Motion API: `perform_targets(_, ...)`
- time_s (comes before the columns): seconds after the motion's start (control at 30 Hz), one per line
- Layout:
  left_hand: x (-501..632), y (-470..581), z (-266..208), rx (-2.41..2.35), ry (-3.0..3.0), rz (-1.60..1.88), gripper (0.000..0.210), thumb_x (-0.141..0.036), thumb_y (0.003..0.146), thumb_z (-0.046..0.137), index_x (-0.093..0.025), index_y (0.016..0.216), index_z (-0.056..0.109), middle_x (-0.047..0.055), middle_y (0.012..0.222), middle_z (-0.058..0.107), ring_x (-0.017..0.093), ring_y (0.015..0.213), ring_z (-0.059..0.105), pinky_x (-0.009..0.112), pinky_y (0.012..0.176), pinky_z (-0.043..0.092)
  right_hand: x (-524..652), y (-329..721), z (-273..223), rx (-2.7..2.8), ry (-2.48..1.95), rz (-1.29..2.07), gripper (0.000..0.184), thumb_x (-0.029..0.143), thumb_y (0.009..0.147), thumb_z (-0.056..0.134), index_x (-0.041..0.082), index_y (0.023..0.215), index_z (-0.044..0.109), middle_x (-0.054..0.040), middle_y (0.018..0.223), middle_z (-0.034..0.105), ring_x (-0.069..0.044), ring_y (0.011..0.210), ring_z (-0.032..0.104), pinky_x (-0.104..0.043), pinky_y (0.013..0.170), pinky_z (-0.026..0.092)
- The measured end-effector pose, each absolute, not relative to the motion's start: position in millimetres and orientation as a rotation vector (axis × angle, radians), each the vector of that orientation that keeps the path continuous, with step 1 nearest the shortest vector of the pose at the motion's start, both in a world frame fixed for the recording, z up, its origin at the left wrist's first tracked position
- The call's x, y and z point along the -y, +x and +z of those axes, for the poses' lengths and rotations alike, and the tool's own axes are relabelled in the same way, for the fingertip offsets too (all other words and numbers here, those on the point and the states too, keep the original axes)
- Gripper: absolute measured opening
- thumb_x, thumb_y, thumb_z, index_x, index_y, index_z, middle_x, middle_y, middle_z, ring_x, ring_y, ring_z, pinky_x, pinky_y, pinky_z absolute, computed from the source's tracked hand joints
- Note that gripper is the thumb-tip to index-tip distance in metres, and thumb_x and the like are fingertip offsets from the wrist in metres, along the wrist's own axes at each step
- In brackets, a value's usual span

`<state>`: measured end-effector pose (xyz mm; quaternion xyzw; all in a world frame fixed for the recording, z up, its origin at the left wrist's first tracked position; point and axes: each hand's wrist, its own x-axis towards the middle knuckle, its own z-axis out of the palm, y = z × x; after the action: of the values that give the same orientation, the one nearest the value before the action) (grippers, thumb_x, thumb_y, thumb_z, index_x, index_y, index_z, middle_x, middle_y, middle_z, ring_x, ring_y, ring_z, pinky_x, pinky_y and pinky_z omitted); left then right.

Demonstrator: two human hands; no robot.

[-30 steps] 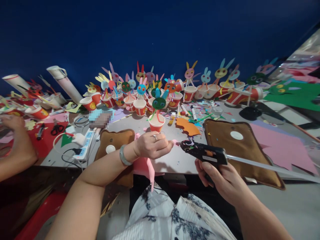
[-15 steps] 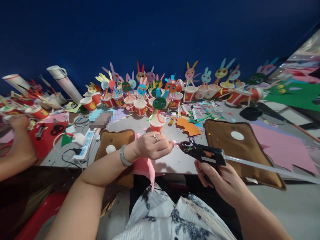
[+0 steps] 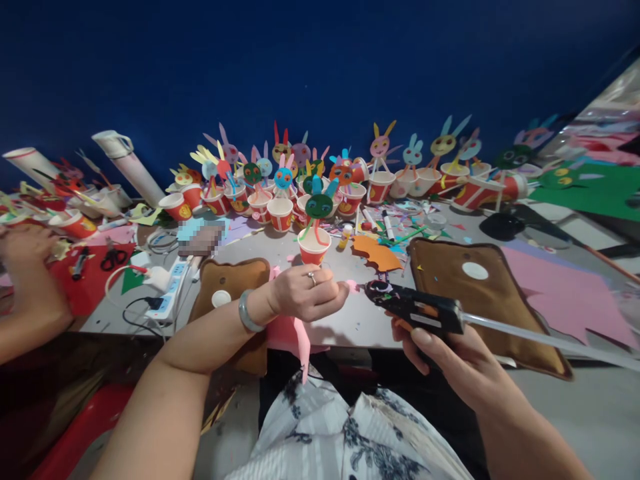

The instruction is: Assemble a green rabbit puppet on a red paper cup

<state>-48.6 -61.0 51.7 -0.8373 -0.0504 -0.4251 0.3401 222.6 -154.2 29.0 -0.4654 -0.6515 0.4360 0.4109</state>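
Observation:
Pinched between thumb and fingers of my left hand (image 3: 311, 293) is a small pink paper piece (image 3: 353, 286), its edge showing past the fingertips. My right hand (image 3: 450, 353) is wrapped round the grip of a black hot glue gun (image 3: 417, 307), with a long clear glue stick (image 3: 525, 339) running out of its back. The gun's nozzle points left, a small gap from the pink piece. Just beyond my left hand stands a red paper cup (image 3: 315, 248) carrying a green paper rabbit head (image 3: 319, 206). Pink paper (image 3: 295, 337) hangs over the table edge below my left wrist.
Brown pouches (image 3: 500, 300) lie at both sides. Rabbit-topped cups (image 3: 280, 215) line the back. At left are a power strip (image 3: 173, 293), scissors (image 3: 114, 255) and another person's arm (image 3: 35, 293). Orange paper (image 3: 375, 252) and a small yellow bottle (image 3: 345, 237) lie ahead.
My right hand has drawn the glue gun slightly to the right, away from the pink paper piece. My left hand has stayed almost still. The other person's hand at left has shifted slightly.

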Motion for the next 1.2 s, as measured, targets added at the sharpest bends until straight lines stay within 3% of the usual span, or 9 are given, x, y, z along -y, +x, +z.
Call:
perform_targets(0.3,61.1,-46.4,51.7,0.092,-2.142,-1.08,0.011,-0.009,0.079,0.077,-0.011,0.086,0.069,-0.004,0.07,0.064,0.01,0.072,0.067,0.021,0.063,0.055,154.7,228.4,31.7,1.776,-1.264,1.179,0.047,0.057,0.1,0.039,0.018,0.088,0.062,0.0031,0.052,0.052,-0.011,0.044,0.045,-0.028,0.051,0.037)
perform_targets(0.53,60.2,-46.1,49.6,0.071,-2.156,-1.079,0.006,-0.009,0.082,0.073,-0.011,0.086,0.068,-0.003,0.072,0.064,0.011,0.074,0.068,0.023,0.063,0.055,153.0,227.1,30.8,1.705,-1.343,1.288,0.055,0.065,0.098,0.036,0.018,0.082,0.06,0.0009,0.054,0.055,-0.012,0.043,0.046,-0.029,0.049,0.034)
perform_targets(0.87,58.6,-46.8,47.0,0.087,-2.155,-1.046,0.006,-0.008,0.085,0.07,-0.012,0.088,0.067,-0.003,0.07,0.062,0.01,0.074,0.068,0.022,0.064,0.055,151.7,226.7,30.4,1.685,-1.286,1.351,0.049,0.06,0.1,0.036,0.019,0.081,0.054,0.0009,0.063,0.056,-0.01,0.045,0.046,-0.026,0.047,0.033)
perform_targets(1.2,58.0,-45.9,45.8,0.104,-2.147,-1.071,0.004,-0.011,0.088,0.067,-0.014,0.087,0.064,-0.003,0.071,0.061,0.01,0.076,0.067,0.023,0.065,0.054,152.5,227.0,28.2,1.741,-1.291,1.337,0.053,0.061,0.1,0.033,0.02,0.075,0.054,0.001,0.059,0.054,-0.01,0.044,0.046,-0.025,0.044,0.031)
